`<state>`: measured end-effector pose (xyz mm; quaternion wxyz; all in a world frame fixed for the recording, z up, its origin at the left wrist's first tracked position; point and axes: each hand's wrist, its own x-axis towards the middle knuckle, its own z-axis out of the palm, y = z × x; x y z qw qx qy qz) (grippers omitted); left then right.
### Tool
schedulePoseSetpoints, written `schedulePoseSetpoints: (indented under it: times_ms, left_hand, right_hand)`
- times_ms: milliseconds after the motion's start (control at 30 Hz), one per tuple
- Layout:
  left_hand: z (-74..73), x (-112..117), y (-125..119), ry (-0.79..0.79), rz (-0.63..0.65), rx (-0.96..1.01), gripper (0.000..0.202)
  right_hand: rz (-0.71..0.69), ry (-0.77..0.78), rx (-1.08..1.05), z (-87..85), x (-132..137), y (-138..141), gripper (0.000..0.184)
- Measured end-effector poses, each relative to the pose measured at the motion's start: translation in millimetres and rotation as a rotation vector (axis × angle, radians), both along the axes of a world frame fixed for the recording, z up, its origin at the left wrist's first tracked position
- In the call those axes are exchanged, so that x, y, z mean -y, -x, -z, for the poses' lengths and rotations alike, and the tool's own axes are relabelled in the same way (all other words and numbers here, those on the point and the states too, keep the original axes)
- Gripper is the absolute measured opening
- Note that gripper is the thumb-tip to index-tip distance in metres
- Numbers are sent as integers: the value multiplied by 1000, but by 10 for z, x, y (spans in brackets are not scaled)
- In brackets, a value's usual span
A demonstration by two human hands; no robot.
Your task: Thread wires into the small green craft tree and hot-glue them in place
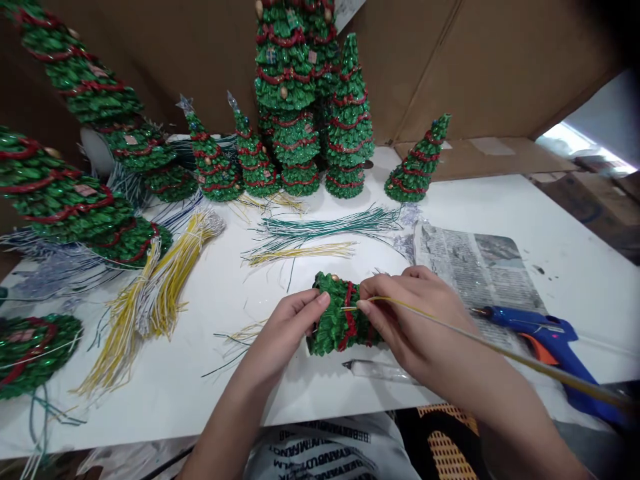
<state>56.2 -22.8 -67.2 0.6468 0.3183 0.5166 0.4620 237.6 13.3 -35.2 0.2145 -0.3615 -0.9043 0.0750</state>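
Lying on its side above the white table is a small green Christmas tree figurine [331, 325] with red garlands. My left hand [299, 317] grips its wide base end, thumb on top. My right hand [417, 310] pinches a thin yellow-and-white wire [400, 303] between thumb and forefinger. The wire's tip touches the tree's side near a red garland, and its long tail runs back over my right forearm. How far the tip goes in cannot be seen. My right hand covers the tree's narrow end. Beneath that hand lies a clear pen-like tool [383, 371] with a dark point.
Several finished-looking trees [347, 133] stand along the cardboard wall [400, 73]. Green wires [330, 225] and yellow wires [305, 253] lie beyond my hands, with a large yellow-white bundle [173, 273] to the left. A blue glue gun [545, 333] rests on the right, partly over newspaper [475, 273].
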Motion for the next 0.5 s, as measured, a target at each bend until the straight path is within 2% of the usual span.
schedulePoseSetpoints:
  times_ms: [333, 500]
  left_hand:
    - [93, -7, 53, 7, 61, -26, 33]
    - [129, -13, 117, -15, 108, -39, 34]
  right_hand:
    - [-12, 36, 46, -64, -26, 39, 18]
    - [-5, 142, -52, -27, -23, 88, 15]
